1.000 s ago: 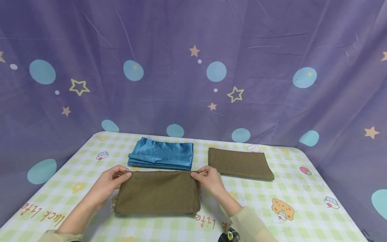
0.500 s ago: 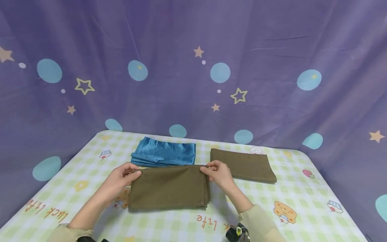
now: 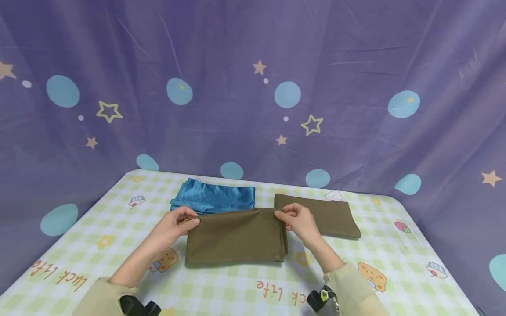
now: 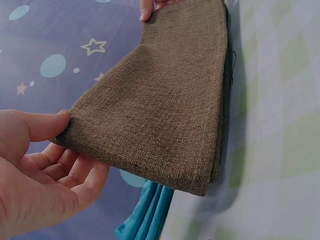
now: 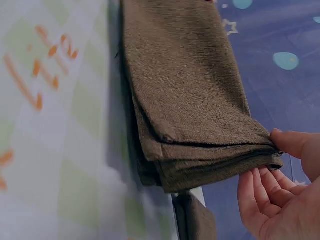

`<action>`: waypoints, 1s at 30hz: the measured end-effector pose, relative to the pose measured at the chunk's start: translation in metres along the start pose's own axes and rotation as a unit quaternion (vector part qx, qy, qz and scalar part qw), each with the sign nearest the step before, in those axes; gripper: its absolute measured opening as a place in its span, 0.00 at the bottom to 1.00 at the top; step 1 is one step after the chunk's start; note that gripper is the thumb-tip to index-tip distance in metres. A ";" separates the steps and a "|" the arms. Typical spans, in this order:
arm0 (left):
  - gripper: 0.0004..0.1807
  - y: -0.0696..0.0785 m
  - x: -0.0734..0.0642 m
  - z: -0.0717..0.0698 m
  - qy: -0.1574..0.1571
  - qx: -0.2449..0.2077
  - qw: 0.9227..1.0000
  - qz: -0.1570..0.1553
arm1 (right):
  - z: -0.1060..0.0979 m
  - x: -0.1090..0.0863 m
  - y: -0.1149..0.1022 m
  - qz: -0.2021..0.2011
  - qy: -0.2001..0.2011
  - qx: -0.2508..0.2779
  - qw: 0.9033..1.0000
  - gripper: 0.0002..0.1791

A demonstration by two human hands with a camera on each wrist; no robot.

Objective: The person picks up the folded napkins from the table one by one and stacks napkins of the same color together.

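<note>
A folded brown cloth (image 3: pixel 237 239) hangs between both hands by its far edge, several layers thick. My left hand (image 3: pixel 178 224) pinches its far left corner, thumb on the near face and fingers behind. At the far right corner, my right hand (image 3: pixel 300 223) pinches the stacked layers the same way. In the left wrist view the held cloth (image 4: pixel 155 95) tilts, its lower edge close over the table. The right wrist view shows the loose layers (image 5: pixel 210 167) fanned at the cloth's side edge. Behind it lies a folded blue shiny cloth (image 3: pixel 217 197), its front partly covered in the head view.
Another folded brown cloth (image 3: pixel 324 217) lies at the back right, partly behind the right hand. The table (image 3: pixel 395 250) wears a green checked cover with printed figures. A purple curtain (image 3: pixel 237 109) with stars stands behind its far edge.
Both hands have carried the brown cloth to the right and a little farther back. It now overlaps more of the blue cloth's front in the head view. The other two cloths lie as before.
</note>
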State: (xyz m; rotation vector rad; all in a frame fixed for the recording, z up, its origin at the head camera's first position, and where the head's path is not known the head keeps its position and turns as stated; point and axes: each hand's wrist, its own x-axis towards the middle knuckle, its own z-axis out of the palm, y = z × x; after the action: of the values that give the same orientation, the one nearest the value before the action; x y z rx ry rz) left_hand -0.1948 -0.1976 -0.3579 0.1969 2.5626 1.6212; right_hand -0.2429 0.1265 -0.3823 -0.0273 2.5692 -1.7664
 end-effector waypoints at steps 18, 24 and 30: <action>0.14 0.002 0.030 0.034 -0.008 -0.042 0.999 -0.019 | -0.032 0.006 0.004 0.020 0.013 -0.030 0.999 0.21; 0.12 0.006 0.039 0.048 0.000 -0.060 0.998 -0.020 | -0.042 0.006 0.008 0.021 0.033 -0.028 0.999 0.21; 0.11 0.012 0.047 0.060 -0.011 -0.076 0.997 -0.006 | -0.054 0.005 0.013 0.029 0.048 -0.018 0.998 0.22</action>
State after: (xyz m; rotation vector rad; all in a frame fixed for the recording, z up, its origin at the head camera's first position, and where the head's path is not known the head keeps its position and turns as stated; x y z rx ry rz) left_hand -0.2307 -0.1313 -0.3741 0.1843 2.4060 1.7889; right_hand -0.2491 0.1819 -0.3753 0.1346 2.6382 -1.7421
